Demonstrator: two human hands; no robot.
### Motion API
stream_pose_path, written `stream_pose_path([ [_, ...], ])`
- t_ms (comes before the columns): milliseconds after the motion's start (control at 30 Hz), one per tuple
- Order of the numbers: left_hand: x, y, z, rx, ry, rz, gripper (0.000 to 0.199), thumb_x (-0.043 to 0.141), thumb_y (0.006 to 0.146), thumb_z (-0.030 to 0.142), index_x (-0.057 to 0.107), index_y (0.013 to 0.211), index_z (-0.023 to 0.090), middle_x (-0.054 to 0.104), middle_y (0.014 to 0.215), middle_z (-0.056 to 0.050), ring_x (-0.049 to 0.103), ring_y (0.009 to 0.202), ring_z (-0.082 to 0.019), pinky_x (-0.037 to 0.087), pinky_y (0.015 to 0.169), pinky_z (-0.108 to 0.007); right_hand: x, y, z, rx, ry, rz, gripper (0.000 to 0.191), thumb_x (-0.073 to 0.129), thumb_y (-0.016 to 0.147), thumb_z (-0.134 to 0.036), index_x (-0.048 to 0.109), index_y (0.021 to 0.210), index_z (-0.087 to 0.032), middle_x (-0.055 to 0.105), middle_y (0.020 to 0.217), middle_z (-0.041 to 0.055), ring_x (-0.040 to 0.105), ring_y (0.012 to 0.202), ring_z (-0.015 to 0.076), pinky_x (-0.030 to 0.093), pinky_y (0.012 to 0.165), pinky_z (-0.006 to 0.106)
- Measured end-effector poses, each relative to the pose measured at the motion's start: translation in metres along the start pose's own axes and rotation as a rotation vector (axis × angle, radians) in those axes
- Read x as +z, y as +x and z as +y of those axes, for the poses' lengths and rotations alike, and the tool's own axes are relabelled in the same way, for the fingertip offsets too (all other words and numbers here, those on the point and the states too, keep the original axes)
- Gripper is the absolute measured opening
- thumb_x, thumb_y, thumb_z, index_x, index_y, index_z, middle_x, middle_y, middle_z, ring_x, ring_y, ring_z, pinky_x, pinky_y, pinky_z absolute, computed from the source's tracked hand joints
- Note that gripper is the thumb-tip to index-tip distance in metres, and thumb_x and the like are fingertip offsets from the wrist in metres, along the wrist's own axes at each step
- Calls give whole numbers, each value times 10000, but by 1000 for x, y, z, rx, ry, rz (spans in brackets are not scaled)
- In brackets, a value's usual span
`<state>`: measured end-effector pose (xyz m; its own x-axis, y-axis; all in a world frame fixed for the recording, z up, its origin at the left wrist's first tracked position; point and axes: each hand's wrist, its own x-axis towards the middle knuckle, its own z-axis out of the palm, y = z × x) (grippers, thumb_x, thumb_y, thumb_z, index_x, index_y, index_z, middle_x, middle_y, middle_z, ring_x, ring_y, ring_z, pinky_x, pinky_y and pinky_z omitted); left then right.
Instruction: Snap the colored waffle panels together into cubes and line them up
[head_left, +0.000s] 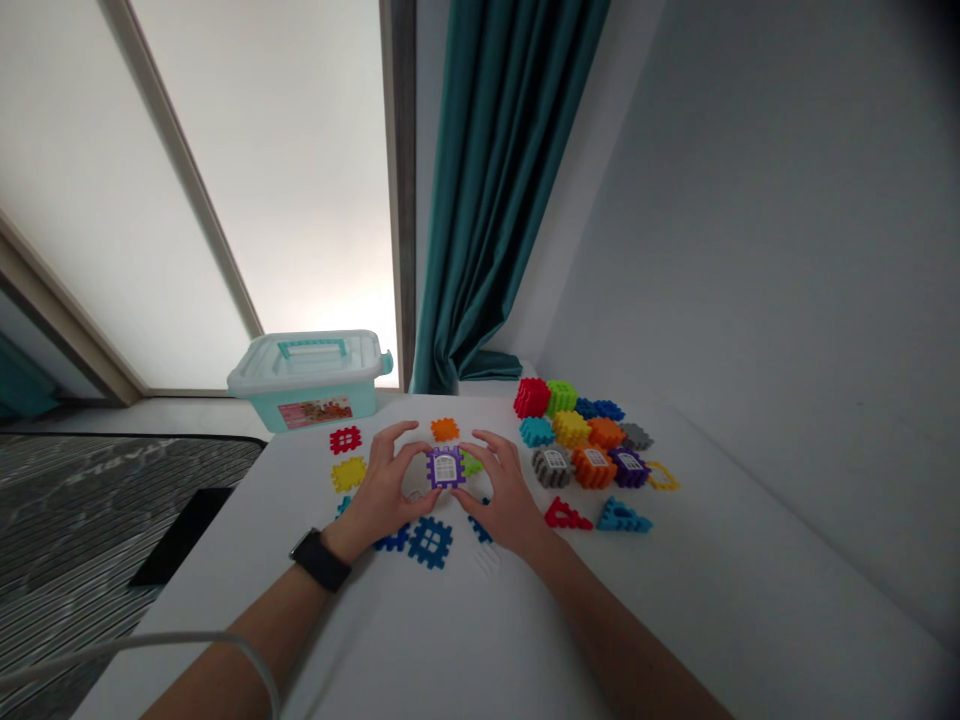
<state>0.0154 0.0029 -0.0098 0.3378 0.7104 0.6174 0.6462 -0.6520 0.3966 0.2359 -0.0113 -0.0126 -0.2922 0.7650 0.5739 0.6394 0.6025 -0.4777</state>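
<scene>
A purple interlocking building tile (446, 468) with a white window panel is held up between both hands. My left hand (386, 490) pinches its left edge with thumb and fingertip. On the opposite edge, my right hand (504, 495) grips it the same way. Below the hands lies a blue tile (430, 542), flat on the white table (420, 630). An orange tile (445, 429) lies beyond them, and a green tile (472, 463) is partly hidden behind the right fingers. To the left are a red tile (346, 440) and a yellow tile (349, 474). Other blue pieces are partly covered by my hands.
Several stacks of coloured tiles, among them an orange stack (594, 466), stand to the right. Red (568, 515) and blue triangular pieces (623, 515) lie in front of them. A lidded teal box (319, 400) stands at the back left. A white cable (187, 637) crosses the lower left.
</scene>
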Motion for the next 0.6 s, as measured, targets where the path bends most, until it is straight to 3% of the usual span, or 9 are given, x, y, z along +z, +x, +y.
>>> stream_pose_path([
  [433,2,-1,-5,-8,13,-10,475,736,786,265,547,1222,253,427,1383,-128,425,1306,-335,385,1099,-531,0,1,5,-38,-20,24,369,598,909,-271,563,1276,-259,512,1363,122,478,1292,297,429,1092,526],
  [600,4,0,-5,-24,-13,-46,442,748,770,258,564,1172,253,460,1350,-116,443,1284,-325,390,1096,-523,-1,1,7,-161,-70,21,245,568,940,-230,638,1172,-269,547,1335,104,487,1285,275,454,1082,516],
])
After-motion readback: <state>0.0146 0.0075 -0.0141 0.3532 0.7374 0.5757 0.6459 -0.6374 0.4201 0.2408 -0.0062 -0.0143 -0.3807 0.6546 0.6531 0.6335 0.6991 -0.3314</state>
